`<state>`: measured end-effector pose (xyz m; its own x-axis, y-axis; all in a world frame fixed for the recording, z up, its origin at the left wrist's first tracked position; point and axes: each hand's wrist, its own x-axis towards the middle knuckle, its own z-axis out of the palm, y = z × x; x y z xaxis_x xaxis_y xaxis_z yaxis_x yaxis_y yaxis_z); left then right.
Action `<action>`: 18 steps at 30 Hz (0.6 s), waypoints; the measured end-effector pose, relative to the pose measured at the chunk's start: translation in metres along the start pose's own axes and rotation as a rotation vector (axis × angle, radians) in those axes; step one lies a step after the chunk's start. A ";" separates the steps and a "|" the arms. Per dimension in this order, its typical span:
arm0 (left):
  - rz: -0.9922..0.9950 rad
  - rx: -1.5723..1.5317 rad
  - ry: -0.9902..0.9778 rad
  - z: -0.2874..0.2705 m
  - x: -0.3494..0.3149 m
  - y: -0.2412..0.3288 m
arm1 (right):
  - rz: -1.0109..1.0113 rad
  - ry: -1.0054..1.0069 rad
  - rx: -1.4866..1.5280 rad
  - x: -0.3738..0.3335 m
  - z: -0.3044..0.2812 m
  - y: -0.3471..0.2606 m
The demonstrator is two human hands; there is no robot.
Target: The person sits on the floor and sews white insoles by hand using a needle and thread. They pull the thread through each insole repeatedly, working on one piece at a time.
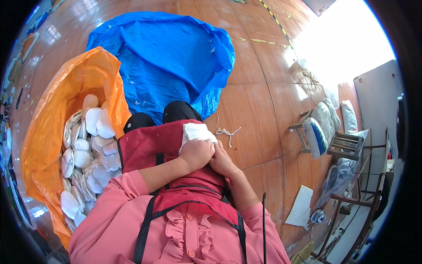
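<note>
Person seated, pink ruffled blouse (184, 237) and dark red apron (154, 147) over the lap. Both hands meet on the lap, on top of the apron.

Left hand (196, 154): grip clamped on a white padded piece (196, 132), fingers curled over its near edge. The piece sticks out past the knuckles toward the knees, lying on the apron.

Right hand (224, 162): pressed up against the left hand, touching it. Fingers tucked under or behind the left fist, so I can't tell whether that grip is closed on the piece or just resting against it.

Left of the person, on the floor (259, 114): an orange plastic sack (66, 101), mouth open, packed with white rounded pads (85, 154) stacked on edge. Sack sits just beside the left knee.

Ahead of the knees: a blue tarp bag (167, 57) spread open on the floor, a few small white scraps on it. Black-clad knees (180, 111) touch its near edge.

Right of the knees, on the wooden floor: a short length of white string (228, 132), loose, near the white piece but apart from it.

Far right edge of the floor: white filled sacks (323, 121) leaning on a low stand, a metal frame rack (351, 193) and a sheet of white paper (301, 207) lying flat near its foot.
</note>
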<state>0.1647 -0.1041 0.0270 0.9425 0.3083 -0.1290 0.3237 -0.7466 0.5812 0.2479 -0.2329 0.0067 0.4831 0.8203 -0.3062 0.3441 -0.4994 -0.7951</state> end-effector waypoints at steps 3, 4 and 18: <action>0.028 -0.023 0.025 0.001 -0.005 0.000 | -0.041 -0.080 -0.096 -0.003 -0.019 -0.010; 0.041 -0.031 0.038 0.002 -0.006 0.000 | -0.066 -0.127 -0.121 -0.002 -0.026 -0.010; 0.126 -0.072 0.000 -0.024 -0.026 -0.006 | -0.126 -0.013 0.197 -0.009 -0.033 0.001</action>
<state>0.1361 -0.0934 0.0462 0.9754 0.2142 -0.0515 0.1957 -0.7355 0.6486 0.2701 -0.2499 0.0262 0.4358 0.8767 -0.2035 0.2362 -0.3297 -0.9141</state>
